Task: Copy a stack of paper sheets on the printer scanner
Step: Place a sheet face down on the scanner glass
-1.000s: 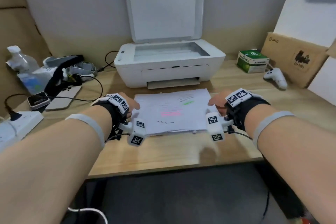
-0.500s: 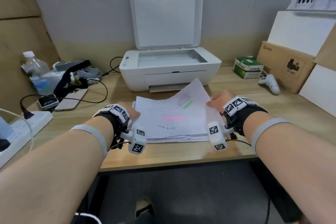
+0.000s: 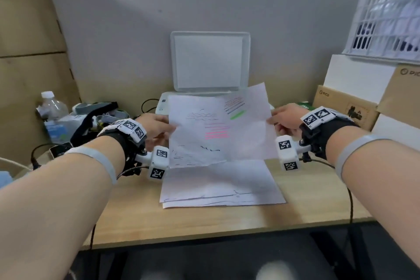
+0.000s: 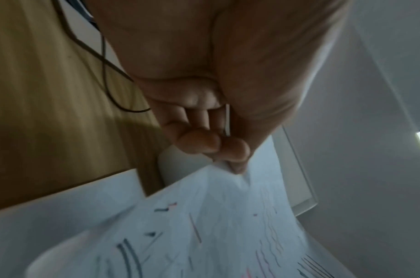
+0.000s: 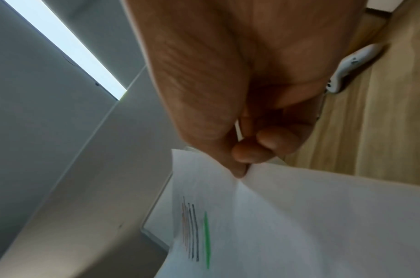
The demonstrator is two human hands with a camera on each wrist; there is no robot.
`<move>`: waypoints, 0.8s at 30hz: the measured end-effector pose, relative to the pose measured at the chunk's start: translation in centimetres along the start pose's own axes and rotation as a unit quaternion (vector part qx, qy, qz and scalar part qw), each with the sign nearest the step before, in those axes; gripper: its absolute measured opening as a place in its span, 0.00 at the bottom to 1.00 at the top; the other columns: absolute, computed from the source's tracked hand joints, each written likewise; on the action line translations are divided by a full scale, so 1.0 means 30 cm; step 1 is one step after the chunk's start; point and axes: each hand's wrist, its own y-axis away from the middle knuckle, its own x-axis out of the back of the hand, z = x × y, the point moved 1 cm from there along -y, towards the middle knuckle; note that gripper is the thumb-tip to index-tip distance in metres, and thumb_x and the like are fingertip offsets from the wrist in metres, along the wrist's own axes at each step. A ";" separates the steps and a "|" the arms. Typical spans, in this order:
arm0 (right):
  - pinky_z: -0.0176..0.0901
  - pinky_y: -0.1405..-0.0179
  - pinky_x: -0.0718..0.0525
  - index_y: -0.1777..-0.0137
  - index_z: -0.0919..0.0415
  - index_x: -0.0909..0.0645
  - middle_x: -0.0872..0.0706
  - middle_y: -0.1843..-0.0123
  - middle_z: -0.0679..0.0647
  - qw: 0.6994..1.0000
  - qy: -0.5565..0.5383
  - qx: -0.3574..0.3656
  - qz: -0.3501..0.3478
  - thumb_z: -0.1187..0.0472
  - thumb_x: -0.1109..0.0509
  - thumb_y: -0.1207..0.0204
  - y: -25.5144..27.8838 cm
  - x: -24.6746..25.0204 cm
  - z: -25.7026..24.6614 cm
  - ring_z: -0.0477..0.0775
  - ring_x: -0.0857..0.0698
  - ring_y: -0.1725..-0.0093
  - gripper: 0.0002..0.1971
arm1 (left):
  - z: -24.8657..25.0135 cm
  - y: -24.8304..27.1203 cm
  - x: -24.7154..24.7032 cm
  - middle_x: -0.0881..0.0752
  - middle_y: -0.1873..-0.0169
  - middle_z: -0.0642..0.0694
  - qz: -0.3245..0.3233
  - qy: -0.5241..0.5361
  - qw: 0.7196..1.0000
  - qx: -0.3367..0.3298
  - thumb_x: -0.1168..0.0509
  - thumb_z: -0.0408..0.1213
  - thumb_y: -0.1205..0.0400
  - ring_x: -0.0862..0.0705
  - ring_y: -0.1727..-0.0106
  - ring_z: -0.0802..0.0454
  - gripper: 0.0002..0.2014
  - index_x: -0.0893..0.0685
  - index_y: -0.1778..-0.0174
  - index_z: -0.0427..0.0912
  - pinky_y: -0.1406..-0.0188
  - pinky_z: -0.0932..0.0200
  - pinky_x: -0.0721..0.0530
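Top sheet (image 3: 218, 129) is lifted off the stack (image 3: 221, 185) on the surface (image 3: 306, 202), held in front of the printer (image 3: 162, 104) — lid (image 3: 209, 61) up. Left hand (image 3: 156, 126) and right hand (image 3: 285, 116) fingers pinch its side edges. Step: carrying the sheet to the scanner. Next, likely flip it face-down and square it on the glass.

Bare forearms, grey bands (image 3: 97, 161), black wrist straps (image 3: 331, 134), white blocks with black-and-white square markers (image 3: 286, 154), thin black cables (image 3: 350, 195)
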 end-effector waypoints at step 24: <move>0.39 0.47 0.24 0.31 0.52 0.18 0.14 0.38 0.55 0.959 0.204 0.198 0.012 0.68 0.30 0.22 -0.651 -0.054 -0.111 0.55 0.15 0.45 0.20 | 0.155 -0.580 -0.011 0.16 0.34 0.46 0.090 -0.178 0.972 -0.122 0.36 0.30 0.16 0.16 0.37 0.45 0.15 0.12 0.40 0.51 0.39 0.58 0.20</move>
